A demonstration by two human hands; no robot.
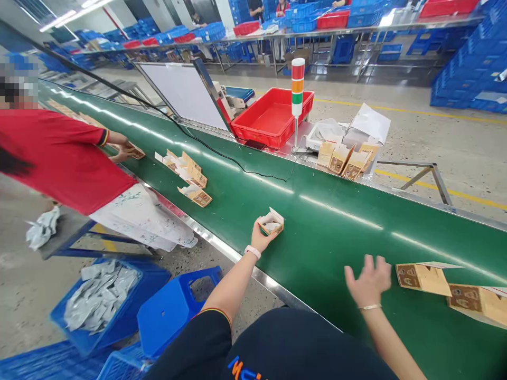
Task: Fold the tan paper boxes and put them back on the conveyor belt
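My left hand (262, 236) is closed around the near side of a small open carton (273, 220) on the green conveyor belt (317, 232). The carton's flaps stand up and something whitish shows inside it. Over the belt to the right, my right hand (369, 282) has its fingers spread and holds nothing. Just beyond its fingertips lies a brown-and-tan carton (422, 278) on its side, with another carton (477, 303) beside it. Several open cartons (190, 177) form a group on the belt to the left.
A co-worker in a red shirt (67, 158) handles a carton at the left. Across the belt stand a red tray (273, 119), a signal light (297, 87) and more cartons (344, 158). A black cable (222, 153) droops over the belt. A blue stool (170, 311) and a bin of silvery packets (103, 295) are below left.
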